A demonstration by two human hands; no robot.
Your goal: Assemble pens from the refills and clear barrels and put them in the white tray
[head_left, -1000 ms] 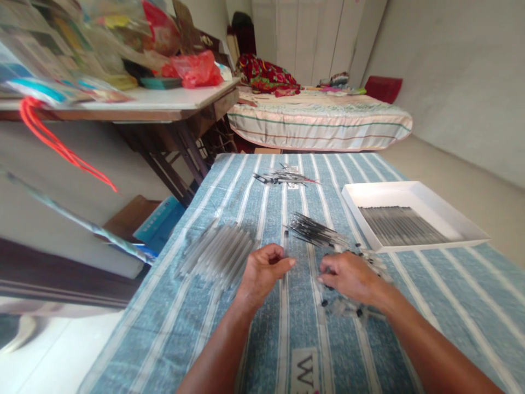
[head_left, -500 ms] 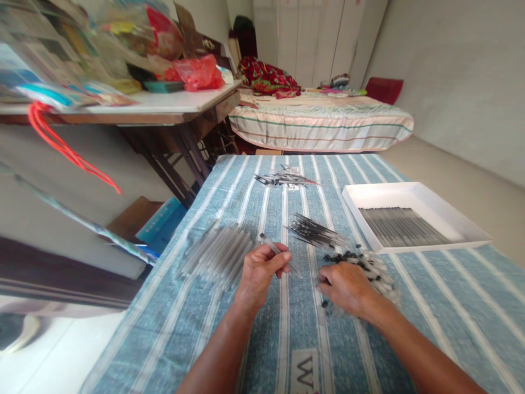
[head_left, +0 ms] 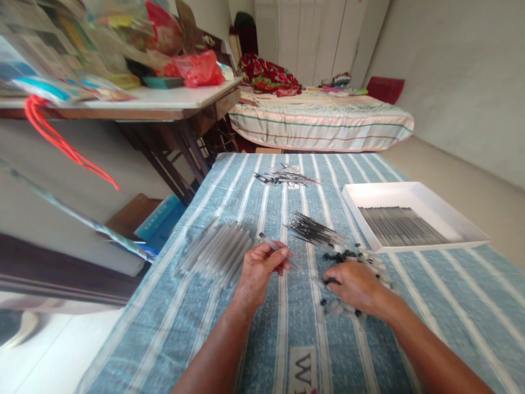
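My left hand (head_left: 262,268) pinches a clear pen (head_left: 267,241) with a black end; it tilts across the fingers, its lower end pointing right. Over a loose pile of clear and black pen caps (head_left: 379,268), my right hand (head_left: 356,284) has its fingers closed on a cap (head_left: 330,280), partly hidden. More caps (head_left: 344,309) lie below that hand. To the left of my left hand rests a bundle of frosted pen barrels (head_left: 221,251). Thin dark ink refills (head_left: 314,229) lie between and beyond the hands.
A white box (head_left: 385,189) at the right holds a row of pens (head_left: 402,225). Farther back on the striped cloth (head_left: 241,339) is a small heap of refills or thin parts (head_left: 287,177). A cluttered side table (head_left: 197,98) stands left, and a bed (head_left: 320,123) beyond.
My left hand has lifted the pen from the cloth and tilted it. My right hand has stayed among the caps, shifting slightly, and now has a cap between its fingers.
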